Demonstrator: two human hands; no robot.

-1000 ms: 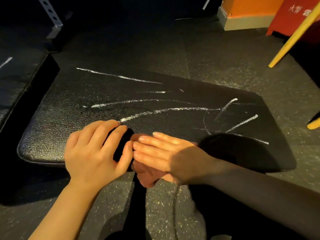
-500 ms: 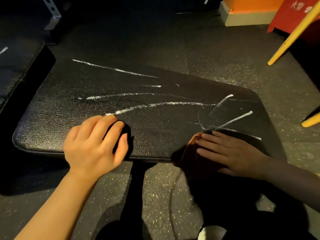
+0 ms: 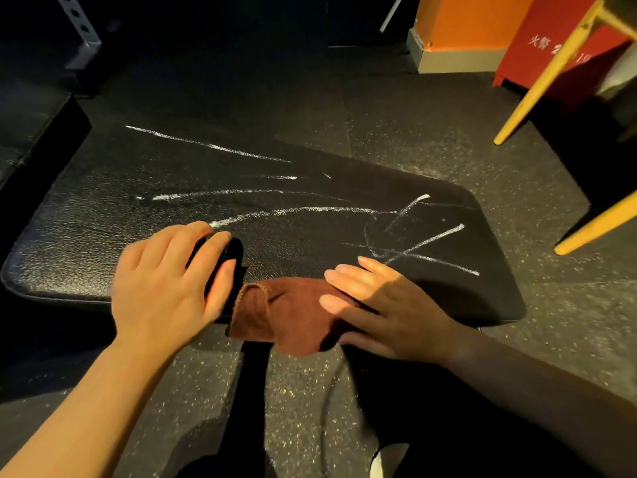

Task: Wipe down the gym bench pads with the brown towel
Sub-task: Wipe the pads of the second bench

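Note:
The black bench pad [image 3: 144, 215] lies across the middle of the view, streaked with several white chalk lines [image 3: 310, 210]. A brown towel [image 3: 286, 312] lies bunched on the pad's near edge and hangs partly over it. My right hand [image 3: 386, 305] lies flat on the towel's right part with straight fingers, pressing it onto the pad. My left hand [image 3: 172, 284] rests on the pad just left of the towel, fingers slightly bent and spread, holding nothing; its shadow falls dark beyond the fingertips.
A second black pad [image 3: 31, 122] adjoins at the far left. Yellow frame legs [image 3: 537, 81] slant down at the right, with a red box [image 3: 565, 53] and an orange wall base [image 3: 458, 32] behind. Speckled rubber floor [image 3: 413, 125] surrounds the bench.
My right hand swept the towel right along the near edge, then back left toward my left hand. More of the towel shows now. My left hand stayed in place.

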